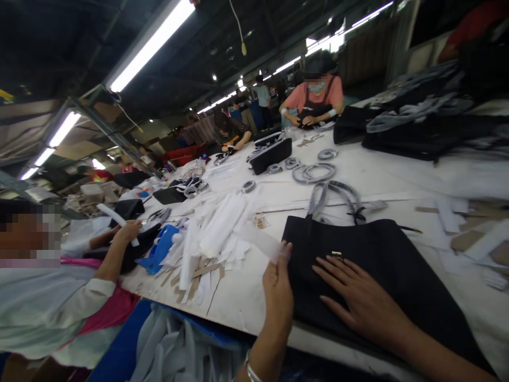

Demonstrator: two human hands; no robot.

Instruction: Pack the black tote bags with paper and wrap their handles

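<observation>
A black handbag [382, 249] lies flat on the table before me, its wrapped grey handles [332, 193] pointing away. My right hand [353, 297] rests flat on the bag's front with fingers stretched out, just below a small gold-coloured clasp [336, 255]. At the bag's left edge, my left hand [277, 284] pinches a whitish translucent strip [259, 241] between thumb and fingers. Left of that hand spreads a heap of white strips [222, 225], with brown pieces among them.
A co-worker [91, 302] at the left holds a white strip. Another person [312, 101] works across the table. A blue plastic object [161, 248], rolled grey straps [314, 172] and stacked black bags [413, 130] lie about. Below the edge, a blue-lined bin [119, 345] holds pale strips.
</observation>
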